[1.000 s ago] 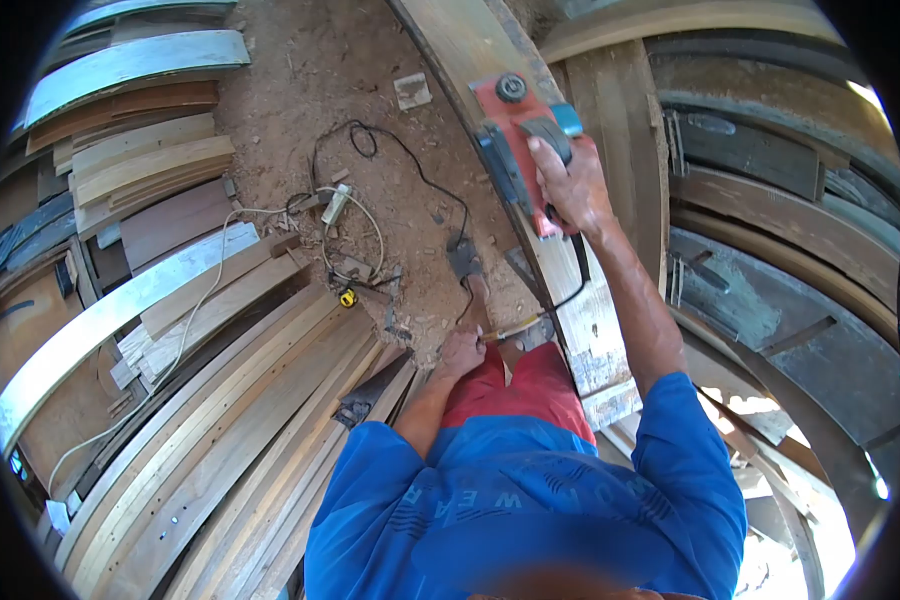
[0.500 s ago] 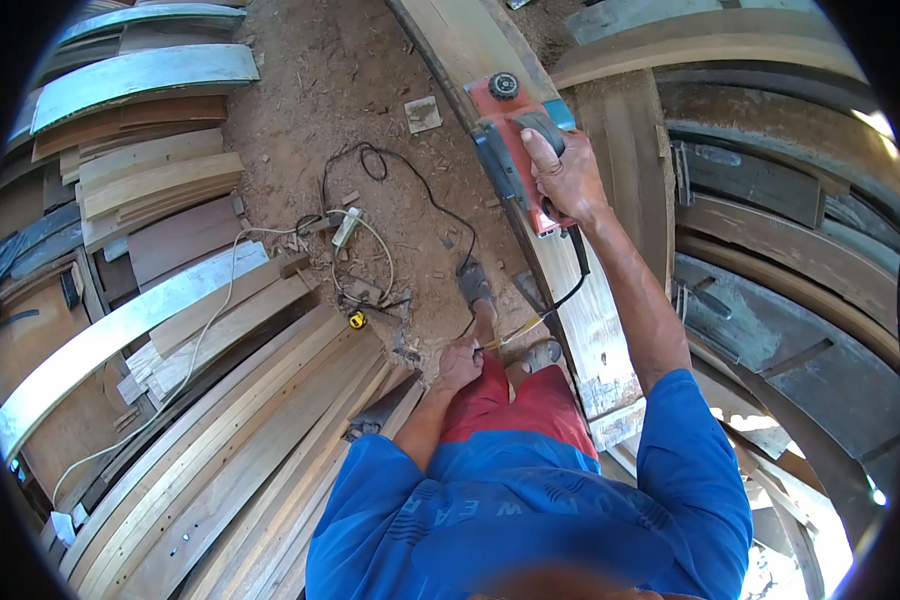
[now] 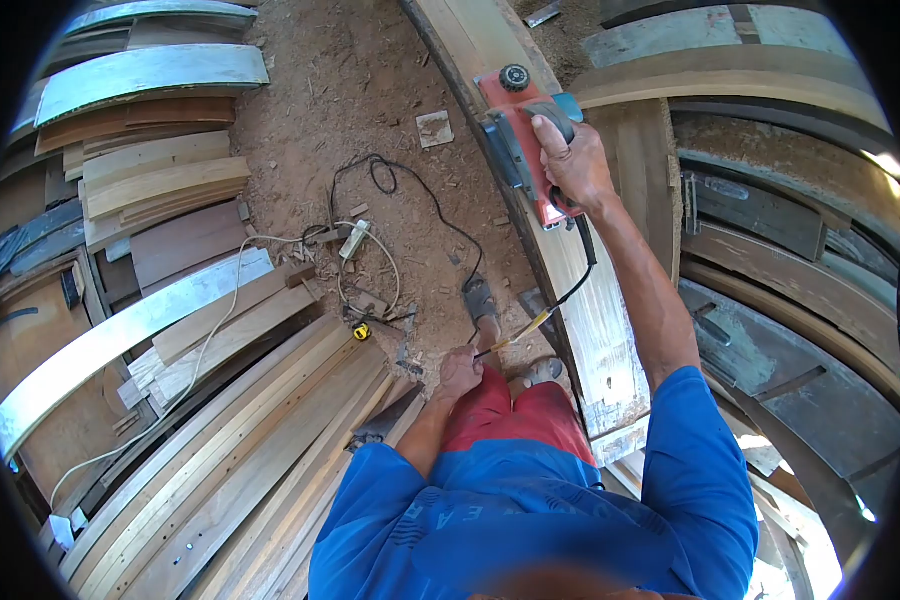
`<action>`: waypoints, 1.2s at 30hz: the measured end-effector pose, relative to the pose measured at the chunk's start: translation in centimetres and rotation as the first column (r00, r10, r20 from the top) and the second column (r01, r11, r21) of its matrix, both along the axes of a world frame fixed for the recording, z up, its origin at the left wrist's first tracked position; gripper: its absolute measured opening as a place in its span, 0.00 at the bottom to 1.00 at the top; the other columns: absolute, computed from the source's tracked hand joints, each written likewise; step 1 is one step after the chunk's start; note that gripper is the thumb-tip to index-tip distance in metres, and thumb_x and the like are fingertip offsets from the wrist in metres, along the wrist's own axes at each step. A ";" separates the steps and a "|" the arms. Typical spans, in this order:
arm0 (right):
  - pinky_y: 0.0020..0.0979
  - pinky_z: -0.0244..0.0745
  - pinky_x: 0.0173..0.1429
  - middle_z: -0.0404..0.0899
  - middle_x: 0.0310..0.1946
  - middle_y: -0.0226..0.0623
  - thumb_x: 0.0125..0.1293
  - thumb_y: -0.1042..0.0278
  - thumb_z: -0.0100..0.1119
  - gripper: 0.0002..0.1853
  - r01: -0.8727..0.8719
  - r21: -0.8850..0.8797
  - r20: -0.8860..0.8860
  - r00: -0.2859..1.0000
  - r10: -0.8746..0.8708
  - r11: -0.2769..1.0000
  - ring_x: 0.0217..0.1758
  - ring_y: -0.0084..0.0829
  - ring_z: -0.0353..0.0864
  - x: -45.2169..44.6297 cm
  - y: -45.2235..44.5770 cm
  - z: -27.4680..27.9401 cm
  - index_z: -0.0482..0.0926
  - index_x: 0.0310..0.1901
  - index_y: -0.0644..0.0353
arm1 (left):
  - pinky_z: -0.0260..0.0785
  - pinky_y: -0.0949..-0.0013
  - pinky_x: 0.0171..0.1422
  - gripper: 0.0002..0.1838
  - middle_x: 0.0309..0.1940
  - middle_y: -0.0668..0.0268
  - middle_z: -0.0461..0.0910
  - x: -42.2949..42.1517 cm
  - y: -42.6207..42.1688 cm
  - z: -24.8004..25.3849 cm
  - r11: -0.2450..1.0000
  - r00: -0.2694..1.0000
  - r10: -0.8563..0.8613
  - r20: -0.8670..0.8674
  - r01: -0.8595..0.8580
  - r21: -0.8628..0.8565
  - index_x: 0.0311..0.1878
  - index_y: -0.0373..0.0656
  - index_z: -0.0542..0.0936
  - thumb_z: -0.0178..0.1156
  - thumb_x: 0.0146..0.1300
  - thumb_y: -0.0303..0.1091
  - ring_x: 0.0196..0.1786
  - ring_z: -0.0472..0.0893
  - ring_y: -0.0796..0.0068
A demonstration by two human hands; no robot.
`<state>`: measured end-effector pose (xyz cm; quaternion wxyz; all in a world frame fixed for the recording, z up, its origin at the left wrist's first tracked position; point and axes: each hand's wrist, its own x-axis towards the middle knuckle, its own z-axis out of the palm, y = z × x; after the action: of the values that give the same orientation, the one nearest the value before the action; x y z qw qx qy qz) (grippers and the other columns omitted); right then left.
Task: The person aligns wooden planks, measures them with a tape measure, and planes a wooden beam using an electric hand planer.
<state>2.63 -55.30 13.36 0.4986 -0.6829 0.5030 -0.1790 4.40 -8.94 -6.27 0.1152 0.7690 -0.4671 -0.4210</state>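
My right hand [image 3: 576, 165] is wrapped round the rear handle of a red electric hand planer [image 3: 508, 98], which sits on a long wooden board [image 3: 598, 345]. A black knob tops the planer's front end. From its rear, a black power cord [image 3: 590, 245] loops back towards my body, with a yellowish wrapped stretch partway along. My left hand [image 3: 461, 371] is closed on this cord beside my thigh, low and left of the board. The planer's sole is hidden against the wood.
A white power strip [image 3: 353, 240] and loose cables lie on the shaving-strewn ground, near a yellow tape measure [image 3: 361, 331]. Stacked planks [image 3: 260, 430] fill the left side. More boards [image 3: 770, 350] stand along the right. My feet are beside the workpiece.
The planer and my right hand have moved slightly forward along the board, away from my body. My left hand keeps hold of the cord. The whole view has shifted a little.
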 end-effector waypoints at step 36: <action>0.36 0.76 0.31 0.80 0.17 0.35 0.69 0.32 0.59 0.35 0.050 0.046 -0.044 0.998 -0.048 0.998 0.22 0.29 0.81 11.3 -10.2 0.2 0.82 0.28 0.64 | 0.75 0.47 0.57 0.15 0.42 0.42 0.82 9.2 -5.1 -0.3 0.979 0.990 0.138 -0.018 -0.134 0.152 0.43 0.35 0.80 0.59 0.58 0.36 0.49 0.82 0.40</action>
<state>13.89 -65.48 13.54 0.4993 -0.6621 0.5341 -0.1647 13.58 -14.05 -6.53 0.0918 0.7996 -0.3788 -0.4569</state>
